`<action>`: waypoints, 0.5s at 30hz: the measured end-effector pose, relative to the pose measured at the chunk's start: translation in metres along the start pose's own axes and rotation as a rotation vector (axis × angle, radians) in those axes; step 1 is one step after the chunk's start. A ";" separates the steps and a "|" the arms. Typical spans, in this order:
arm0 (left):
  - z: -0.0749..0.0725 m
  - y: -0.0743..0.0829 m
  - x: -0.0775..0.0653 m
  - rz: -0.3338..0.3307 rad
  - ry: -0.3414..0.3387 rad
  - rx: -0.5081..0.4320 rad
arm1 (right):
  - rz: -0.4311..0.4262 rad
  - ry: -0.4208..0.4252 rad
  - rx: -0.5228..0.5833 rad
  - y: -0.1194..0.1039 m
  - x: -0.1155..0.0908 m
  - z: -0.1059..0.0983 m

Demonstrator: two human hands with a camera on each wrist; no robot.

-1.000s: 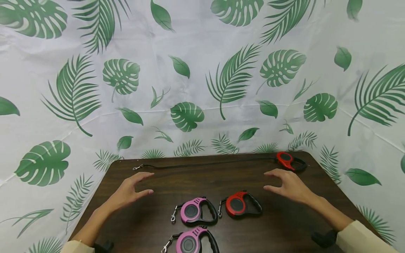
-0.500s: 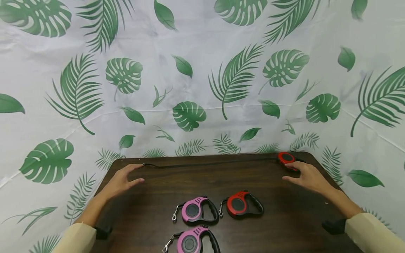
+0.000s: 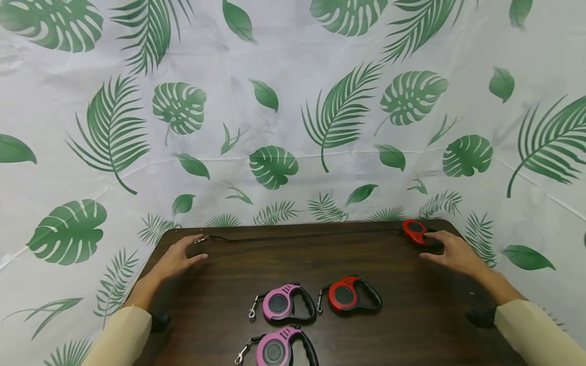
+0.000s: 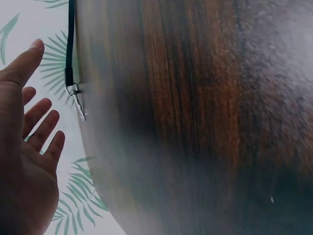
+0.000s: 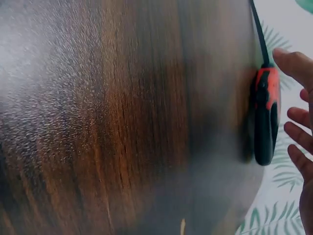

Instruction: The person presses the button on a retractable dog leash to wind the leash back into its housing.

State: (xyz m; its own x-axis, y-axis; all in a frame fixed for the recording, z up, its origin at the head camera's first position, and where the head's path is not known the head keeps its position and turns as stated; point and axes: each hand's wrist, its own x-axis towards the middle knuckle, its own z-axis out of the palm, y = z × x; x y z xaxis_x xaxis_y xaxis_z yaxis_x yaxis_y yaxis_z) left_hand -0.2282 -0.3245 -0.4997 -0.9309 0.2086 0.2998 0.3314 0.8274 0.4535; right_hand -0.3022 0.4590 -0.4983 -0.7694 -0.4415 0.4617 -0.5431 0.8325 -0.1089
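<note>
Along the back of the dark wooden table lies a retractable dog leash, its red case at the right and its black strap pulled out leftward to a metal clip. My left hand is near that clip, fingers relaxed and thumb apart, holding nothing; the left wrist view shows a gap between the hand and the clip. My right hand overlaps the red case's black handle in the head view. Seen from the right wrist, its fingers are spread beside the leash.
Nearer the front lie a second red leash and two pink leashes, each with its strap drawn in and clip at the left. A white curtain with green leaves hangs right behind the table.
Both hands have moved apart and farther back, the left to the clip and the right to the red case at the back. The leashes have stayed in place.
</note>
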 end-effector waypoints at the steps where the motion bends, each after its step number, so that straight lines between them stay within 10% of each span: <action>1: 0.001 -0.002 0.001 -0.007 -0.006 0.000 | 0.009 -0.003 0.003 0.002 0.000 0.002; 15: 0.014 -0.005 0.014 -0.036 -0.049 0.019 | 0.072 -0.022 0.085 0.009 0.003 0.023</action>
State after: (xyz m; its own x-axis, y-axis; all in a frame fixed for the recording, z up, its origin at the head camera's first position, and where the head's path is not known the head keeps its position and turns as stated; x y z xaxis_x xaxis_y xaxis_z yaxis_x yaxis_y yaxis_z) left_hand -0.2451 -0.3185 -0.5100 -0.9488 0.2035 0.2416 0.2950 0.8445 0.4470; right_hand -0.3170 0.4575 -0.5185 -0.8139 -0.3895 0.4310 -0.5120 0.8315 -0.2155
